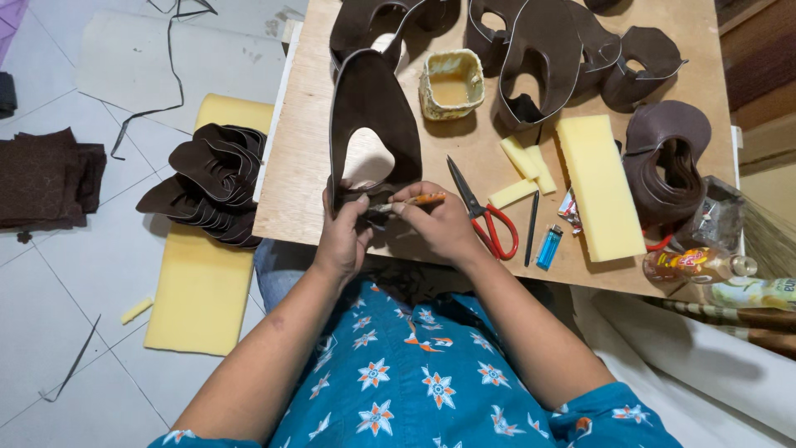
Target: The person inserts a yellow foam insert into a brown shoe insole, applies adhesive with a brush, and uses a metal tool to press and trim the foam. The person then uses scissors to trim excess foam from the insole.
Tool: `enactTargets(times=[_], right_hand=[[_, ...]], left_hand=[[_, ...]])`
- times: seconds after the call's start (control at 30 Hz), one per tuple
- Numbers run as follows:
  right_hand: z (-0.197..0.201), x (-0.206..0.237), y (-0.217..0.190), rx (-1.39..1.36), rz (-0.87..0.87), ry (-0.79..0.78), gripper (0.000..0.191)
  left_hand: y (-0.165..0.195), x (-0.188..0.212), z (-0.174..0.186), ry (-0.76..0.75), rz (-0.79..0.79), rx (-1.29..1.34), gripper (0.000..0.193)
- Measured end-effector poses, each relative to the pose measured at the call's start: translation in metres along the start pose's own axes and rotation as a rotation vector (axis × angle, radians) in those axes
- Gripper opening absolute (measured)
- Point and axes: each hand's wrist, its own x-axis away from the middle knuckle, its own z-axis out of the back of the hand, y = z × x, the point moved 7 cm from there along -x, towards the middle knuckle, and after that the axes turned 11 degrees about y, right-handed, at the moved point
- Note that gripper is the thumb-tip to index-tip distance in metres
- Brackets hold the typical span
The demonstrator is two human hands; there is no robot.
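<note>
A dark brown leather shoe upper (373, 108) stands upright at the near edge of the plywood board (307, 166). My left hand (344, 236) pinches its lower edge. My right hand (439, 224) holds a small orange-handled brush (419, 200) whose tip touches the same edge, between my two hands. A yellowish square glue tub (451, 83) sits just behind the upper.
Red-handled scissors (485, 216), a black pen (531, 228), a blue lighter (549, 246) and yellow foam blocks (599, 187) lie to the right. More brown uppers (547, 50) crowd the board's far side. A stack of uppers (211, 182) rests on foam on the floor. Bottles (696, 265) stand at the right.
</note>
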Motion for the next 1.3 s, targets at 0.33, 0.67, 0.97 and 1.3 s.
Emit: enactTargets(times=[0.33, 0.67, 0.97, 1.3], right_hand=[[-0.003, 0.001, 0.011, -0.302, -0.058, -0.042, 0.02], [0.008, -0.008, 0.021, -0.405, -0.055, -0.071, 0.014], [0.021, -0.001, -0.01, 0.167, 0.14, -0.091, 0.015], [0.036, 0.009, -0.021, 0.469, 0.282, 0.012, 0.016]], left_hand=[[-0.005, -0.006, -0.009, -0.203, 0.108, 0.267, 0.029], [-0.011, -0.003, -0.013, -0.213, 0.148, 0.145, 0.041], [-0.017, -0.009, -0.01, -0.139, 0.015, -0.103, 0.027], [-0.011, 0.007, -0.026, -0.015, 0.124, -0.295, 0.04]])
